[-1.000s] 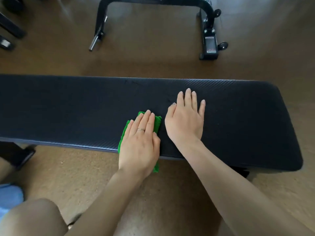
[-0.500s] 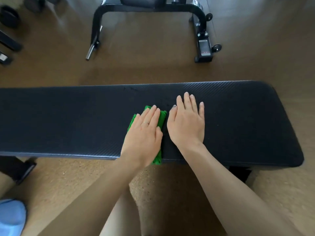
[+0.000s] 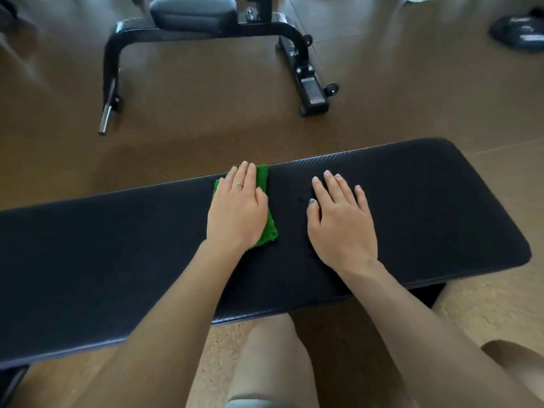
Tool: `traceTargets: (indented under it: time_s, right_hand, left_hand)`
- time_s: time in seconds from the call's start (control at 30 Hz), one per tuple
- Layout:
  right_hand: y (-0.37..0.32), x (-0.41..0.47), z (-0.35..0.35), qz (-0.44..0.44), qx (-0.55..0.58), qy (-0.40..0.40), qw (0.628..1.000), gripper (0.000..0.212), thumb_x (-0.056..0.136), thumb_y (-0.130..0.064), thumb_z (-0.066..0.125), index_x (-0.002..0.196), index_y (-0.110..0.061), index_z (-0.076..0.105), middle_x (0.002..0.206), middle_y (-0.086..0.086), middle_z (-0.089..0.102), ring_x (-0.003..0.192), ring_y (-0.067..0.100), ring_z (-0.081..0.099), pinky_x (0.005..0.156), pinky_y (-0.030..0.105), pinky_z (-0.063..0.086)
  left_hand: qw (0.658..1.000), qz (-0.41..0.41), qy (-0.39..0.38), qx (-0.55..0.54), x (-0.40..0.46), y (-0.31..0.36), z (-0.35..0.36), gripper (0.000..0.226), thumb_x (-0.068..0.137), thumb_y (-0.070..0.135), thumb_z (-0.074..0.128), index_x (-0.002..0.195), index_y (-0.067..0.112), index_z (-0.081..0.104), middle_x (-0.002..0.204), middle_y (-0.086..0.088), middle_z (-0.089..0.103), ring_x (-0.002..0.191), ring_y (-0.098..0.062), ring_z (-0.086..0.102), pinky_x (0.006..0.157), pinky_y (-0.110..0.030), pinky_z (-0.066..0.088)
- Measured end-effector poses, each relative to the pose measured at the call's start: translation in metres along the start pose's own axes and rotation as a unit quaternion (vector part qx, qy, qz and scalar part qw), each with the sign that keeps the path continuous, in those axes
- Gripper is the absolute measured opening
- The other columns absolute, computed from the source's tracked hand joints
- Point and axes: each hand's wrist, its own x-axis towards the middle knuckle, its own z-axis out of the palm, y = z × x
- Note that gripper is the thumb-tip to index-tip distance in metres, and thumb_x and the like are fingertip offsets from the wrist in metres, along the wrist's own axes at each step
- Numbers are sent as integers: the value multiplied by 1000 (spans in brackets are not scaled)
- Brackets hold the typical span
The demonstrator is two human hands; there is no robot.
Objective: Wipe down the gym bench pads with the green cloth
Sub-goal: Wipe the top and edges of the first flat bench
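A long black bench pad [image 3: 117,245] runs across the view from lower left to right. The green cloth [image 3: 265,231] lies on it near the pad's far edge, mostly covered by my left hand [image 3: 237,210], which presses flat on it with straight fingers. Cloth shows beside the fingertips and by the wrist. My right hand [image 3: 341,222] rests flat on the bare pad to the right of the cloth, fingers straight, a small gap between it and the cloth.
Beyond the pad stands another black bench frame [image 3: 206,33] with a grey seat pad [image 3: 191,13], wheels and a steel peg on the brown floor. A dark object [image 3: 518,32] lies at the top right. My bare knee [image 3: 270,357] is under the pad's near edge.
My left hand has pushed the cloth from the pad's near edge across to its far edge. The right hand stays flat on the pad, now farther from the cloth. The view has shifted.
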Motion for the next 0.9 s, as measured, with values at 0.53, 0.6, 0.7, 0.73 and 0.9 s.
traceTargets:
  time_s: [0.53, 0.6, 0.7, 0.73, 0.9]
  right_hand:
    - [-1, 3, 1, 8, 18, 20, 1000, 59, 105, -40, 18, 157, -22, 38, 165, 0, 31, 155, 16, 21, 128, 45, 14]
    - [-1, 2, 0, 3, 14, 6, 1000, 60, 104, -41, 16, 158, -23, 34, 167, 0, 28, 156, 16, 18, 128, 45, 13]
    - [-3, 0, 0, 2, 2, -2, 1000, 61, 105, -42, 13, 160, -21, 31, 168, 2, 25, 156, 17, 15, 128, 46, 12]
    - [-4, 0, 0, 2, -1, -2, 1000, 61, 105, -42, 14, 159, -21, 31, 167, 2, 25, 156, 18, 16, 128, 47, 13]
    - [-6, 4, 2, 1, -4, 6, 1000, 59, 106, -40, 17, 158, -19, 35, 166, 4, 29, 156, 19, 19, 127, 48, 14]
  left_hand:
    - [1000, -12, -17, -23, 53, -16, -19, 52, 109, 32, 21, 156, 18, 40, 160, -1, 42, 146, -23, 37, 119, -40, 31]
    - [1000, -15, 5, -6, 20, -33, -23, 52, 110, 30, 21, 159, 18, 35, 163, -1, 37, 151, -21, 29, 124, -39, 25]
    - [999, -41, 2, 17, -35, -42, -23, 56, 110, 33, 18, 163, 18, 24, 171, -1, 20, 158, -17, 15, 130, -39, 12]
    - [999, -44, 0, 26, -48, -40, -21, 57, 109, 34, 16, 164, 18, 21, 172, -1, 17, 159, -17, 12, 130, -39, 10]
    - [999, -31, 17, 35, -19, -28, -11, 58, 109, 34, 20, 164, 14, 20, 172, -4, 15, 159, -19, 9, 130, -37, 5]
